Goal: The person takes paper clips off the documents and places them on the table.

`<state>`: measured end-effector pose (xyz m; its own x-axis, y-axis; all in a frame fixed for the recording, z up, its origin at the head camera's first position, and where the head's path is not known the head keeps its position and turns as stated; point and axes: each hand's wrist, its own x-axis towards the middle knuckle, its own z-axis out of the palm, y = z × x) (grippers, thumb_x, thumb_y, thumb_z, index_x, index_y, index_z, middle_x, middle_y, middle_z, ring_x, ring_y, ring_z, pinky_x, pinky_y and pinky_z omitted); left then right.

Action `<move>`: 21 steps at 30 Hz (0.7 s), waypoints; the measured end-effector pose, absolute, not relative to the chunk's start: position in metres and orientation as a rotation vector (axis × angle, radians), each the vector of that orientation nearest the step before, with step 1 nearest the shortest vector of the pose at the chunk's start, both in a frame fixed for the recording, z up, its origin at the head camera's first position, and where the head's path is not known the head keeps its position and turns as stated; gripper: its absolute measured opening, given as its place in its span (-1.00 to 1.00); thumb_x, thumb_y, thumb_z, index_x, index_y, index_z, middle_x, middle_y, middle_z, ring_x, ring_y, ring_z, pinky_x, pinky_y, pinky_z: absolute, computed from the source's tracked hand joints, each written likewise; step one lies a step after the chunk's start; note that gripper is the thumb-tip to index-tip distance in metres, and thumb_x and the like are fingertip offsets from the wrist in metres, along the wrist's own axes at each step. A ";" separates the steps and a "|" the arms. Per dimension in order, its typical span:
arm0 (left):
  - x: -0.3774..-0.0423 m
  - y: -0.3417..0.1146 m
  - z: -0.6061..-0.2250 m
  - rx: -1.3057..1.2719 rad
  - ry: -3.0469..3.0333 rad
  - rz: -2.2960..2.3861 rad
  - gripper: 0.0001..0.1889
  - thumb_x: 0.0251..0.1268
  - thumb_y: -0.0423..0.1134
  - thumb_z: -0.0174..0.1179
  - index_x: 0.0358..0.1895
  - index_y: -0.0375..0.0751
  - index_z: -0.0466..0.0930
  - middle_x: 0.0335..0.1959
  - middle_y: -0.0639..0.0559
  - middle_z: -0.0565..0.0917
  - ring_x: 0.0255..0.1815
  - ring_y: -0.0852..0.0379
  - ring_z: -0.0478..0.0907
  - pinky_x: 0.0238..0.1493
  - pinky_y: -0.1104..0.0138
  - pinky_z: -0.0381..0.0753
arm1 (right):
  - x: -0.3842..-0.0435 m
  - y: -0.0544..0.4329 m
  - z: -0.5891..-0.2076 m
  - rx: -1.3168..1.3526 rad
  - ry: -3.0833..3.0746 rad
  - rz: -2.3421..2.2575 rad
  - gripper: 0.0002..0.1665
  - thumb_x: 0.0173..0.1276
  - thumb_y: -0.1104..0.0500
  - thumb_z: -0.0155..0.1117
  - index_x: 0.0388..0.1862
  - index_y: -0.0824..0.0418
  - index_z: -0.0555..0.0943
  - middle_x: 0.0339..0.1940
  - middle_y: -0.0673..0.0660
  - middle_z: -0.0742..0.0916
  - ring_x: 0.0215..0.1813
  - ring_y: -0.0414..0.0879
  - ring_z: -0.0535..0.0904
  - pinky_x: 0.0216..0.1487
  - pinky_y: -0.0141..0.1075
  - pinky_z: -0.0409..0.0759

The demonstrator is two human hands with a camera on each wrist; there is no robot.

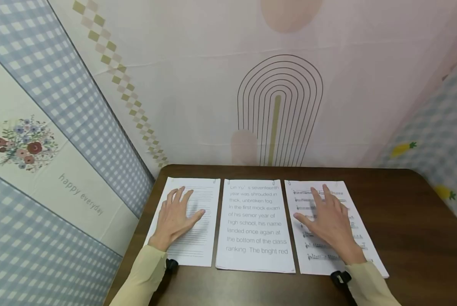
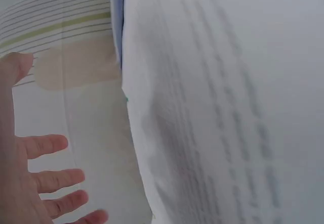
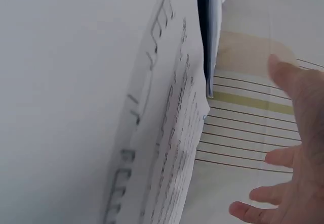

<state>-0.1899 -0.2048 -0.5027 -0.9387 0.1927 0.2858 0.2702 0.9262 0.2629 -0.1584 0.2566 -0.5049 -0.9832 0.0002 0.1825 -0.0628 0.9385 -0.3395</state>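
Three sets of white paper lie side by side on a dark wooden table. Over the left sheet of small printed lines [image 1: 197, 238] is my left hand [image 1: 176, 216], its fingers spread. My right hand [image 1: 333, 221], fingers also spread, is over the sheet music [image 1: 308, 250] on the right. Between them lies a large-print text page [image 1: 256, 225], touched by neither hand. In the left wrist view the left hand [image 2: 35, 183] stands apart from the printed sheet [image 2: 212, 102]. The right wrist view shows the right hand [image 3: 304, 148] apart from the sheet music [image 3: 157, 102]. Both hands hold nothing.
The brown table [image 1: 415, 238] extends to the right of the sheets. Paper clips [image 1: 273, 183] sit at the top corners of the pages. Behind the table hangs a pale patterned cloth [image 1: 197, 106], with a blue checked cloth [image 1: 41, 72] on the left.
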 end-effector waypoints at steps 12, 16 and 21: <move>-0.180 -0.183 -0.489 -0.338 -2.654 -0.727 -0.65 0.39 0.02 0.45 -0.08 -0.23 0.80 -0.29 -0.12 0.79 -0.26 0.00 0.70 -0.31 0.17 0.68 | -0.113 0.277 -0.501 -0.127 -2.866 0.641 0.01 0.38 -0.10 0.56 0.56 0.47 0.37 0.45 0.64 0.45 0.36 0.62 0.40 0.20 0.47 0.47; -0.178 -0.174 -0.485 -0.412 -2.569 -0.748 -0.85 0.32 -0.23 0.52 -0.21 -0.24 0.81 -0.51 -0.03 0.72 -0.52 0.18 0.58 -0.46 0.38 0.50 | -0.097 0.288 -0.499 -0.258 -2.906 0.699 -0.05 0.47 -0.06 0.46 0.56 0.52 0.35 0.45 0.68 0.43 0.39 0.61 0.35 0.19 0.49 0.47; -0.170 -0.159 -0.482 -0.507 -2.522 -0.766 -0.94 0.27 -0.39 0.51 -0.30 -0.21 0.80 -0.58 0.07 0.69 -0.56 0.26 0.53 -0.48 0.47 0.47 | -0.080 0.301 -0.501 -0.415 -2.934 0.727 -0.05 0.50 -0.05 0.43 0.54 0.60 0.33 0.45 0.70 0.42 0.38 0.58 0.33 0.20 0.46 0.46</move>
<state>-0.1703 -0.1589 -0.4822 -0.8293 0.2106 0.5176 0.4628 0.7780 0.4250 -0.0802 0.3006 -0.5008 -0.9590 0.2826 0.0218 0.2396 0.8496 -0.4698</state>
